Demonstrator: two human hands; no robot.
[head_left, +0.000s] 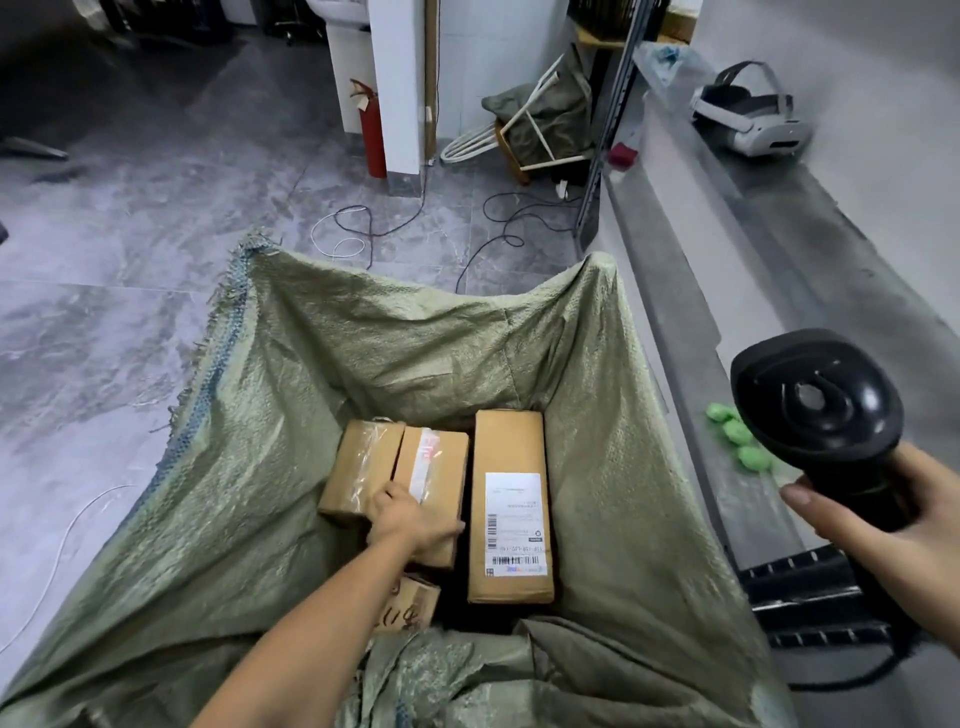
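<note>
Fingers of left hand (410, 514) grip taped box (434, 467), tips hidden; right hand (893, 530) grips scanner (815, 405).

Bare left hand (410, 514), bare right hand (883, 525), bare forearms (311, 613).

Grey marbled floor tiles (130, 249), a white pillar (397, 78) with red extinguisher (373, 130) beside.
</note>
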